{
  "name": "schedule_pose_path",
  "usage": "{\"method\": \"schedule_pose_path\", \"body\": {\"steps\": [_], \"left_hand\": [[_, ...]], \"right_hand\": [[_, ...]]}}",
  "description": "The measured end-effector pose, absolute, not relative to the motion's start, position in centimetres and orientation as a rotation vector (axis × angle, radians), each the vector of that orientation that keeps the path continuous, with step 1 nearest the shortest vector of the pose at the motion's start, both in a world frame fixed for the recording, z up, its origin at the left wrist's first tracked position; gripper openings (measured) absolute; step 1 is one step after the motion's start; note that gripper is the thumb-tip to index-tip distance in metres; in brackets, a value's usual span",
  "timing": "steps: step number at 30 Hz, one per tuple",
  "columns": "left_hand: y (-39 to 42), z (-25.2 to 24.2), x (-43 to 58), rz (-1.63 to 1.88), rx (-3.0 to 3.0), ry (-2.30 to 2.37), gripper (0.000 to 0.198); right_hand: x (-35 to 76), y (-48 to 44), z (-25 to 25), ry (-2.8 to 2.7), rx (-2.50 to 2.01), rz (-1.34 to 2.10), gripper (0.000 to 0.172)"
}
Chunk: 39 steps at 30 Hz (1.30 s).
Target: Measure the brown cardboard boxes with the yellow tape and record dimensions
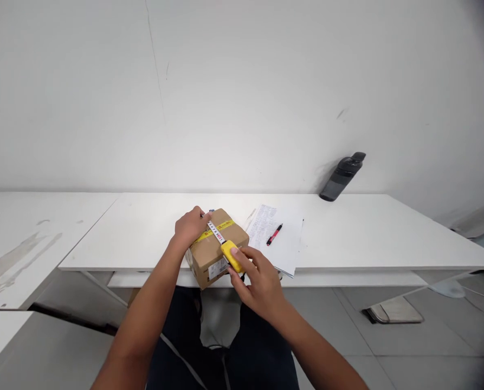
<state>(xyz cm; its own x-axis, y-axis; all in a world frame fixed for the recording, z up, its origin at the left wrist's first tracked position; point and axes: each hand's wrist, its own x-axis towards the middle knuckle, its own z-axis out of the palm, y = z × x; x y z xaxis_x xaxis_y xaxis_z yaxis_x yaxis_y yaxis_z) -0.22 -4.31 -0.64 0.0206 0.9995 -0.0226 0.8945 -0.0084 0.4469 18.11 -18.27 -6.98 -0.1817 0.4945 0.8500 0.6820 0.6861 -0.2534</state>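
Note:
A brown cardboard box (pixel 209 253) with yellow tape across its top sits at the table's front edge, slightly overhanging it. The white, numbered blade of a tape measure (pixel 232 257) lies pulled out across the box top. My right hand (pixel 262 281) is closed around the yellow case at the box's near right edge. At the far left edge of the box, my left hand (pixel 191 226) pinches the blade's end, thumb on top; its other fingers are partly hidden behind the box. A white label (pixel 218 269) shows on the box's near side.
Right of the box lie paper sheets (pixel 292 244), one with handwriting, and a red and black pen (pixel 275 234) on top. A dark bottle (pixel 342 176) stands at the back of the white table (pixel 359 238), against the wall. Below is a shelf (pixel 347 278).

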Motion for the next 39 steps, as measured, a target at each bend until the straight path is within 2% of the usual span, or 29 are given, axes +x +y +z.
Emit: {"method": "schedule_pose_path", "body": {"steps": [3, 7, 14, 19, 24, 27, 31, 33, 36, 39], "left_hand": [[-4.2, -0.8, -0.2, 0.438, 1.967, 1.941, 0.036], [-4.2, -0.9, -0.3, 0.437, 1.973, 1.931, 0.037], [-4.2, -0.7, -0.3, 0.452, 1.963, 1.932, 0.036], [-4.7, -0.5, -0.4, 0.495, 1.931, 1.878, 0.055], [-4.8, -0.9, -0.5, 0.663, 1.846, 1.845, 0.067], [-4.7, -1.0, -0.7, 0.991, 1.741, 1.689, 0.059], [-6.3, -2.3, -1.7, 1.878, 1.283, 1.413, 0.041], [-8.7, -4.3, -2.3, 2.095, 0.979, 1.388, 0.037], [-13.4, -8.8, -2.7, 1.987, 0.775, 1.453, 0.037], [-17.0, -12.9, -2.3, 1.528, 0.498, 1.427, 0.048]], "right_hand": [[17.5, -18.2, -7.3, -1.822, -0.925, -0.264, 0.074], [17.1, -17.8, -7.6, -1.750, -0.943, -0.235, 0.073], [16.9, -16.5, -9.8, -1.622, -1.138, 0.068, 0.085], [17.5, -14.8, -10.8, -1.346, -1.199, -0.084, 0.073], [17.0, -13.4, -9.8, -0.975, -1.196, 0.384, 0.077], [16.7, -12.3, -9.2, -0.867, -1.140, 0.590, 0.077], [16.4, -11.3, -8.9, -0.870, -1.096, 0.742, 0.070], [16.2, -11.3, -8.8, -0.897, -1.093, 0.754, 0.068], [16.0, -11.9, -8.6, -0.921, -1.133, 0.718, 0.065], [15.8, -12.7, -8.7, -0.921, -1.164, 0.681, 0.061]]}}
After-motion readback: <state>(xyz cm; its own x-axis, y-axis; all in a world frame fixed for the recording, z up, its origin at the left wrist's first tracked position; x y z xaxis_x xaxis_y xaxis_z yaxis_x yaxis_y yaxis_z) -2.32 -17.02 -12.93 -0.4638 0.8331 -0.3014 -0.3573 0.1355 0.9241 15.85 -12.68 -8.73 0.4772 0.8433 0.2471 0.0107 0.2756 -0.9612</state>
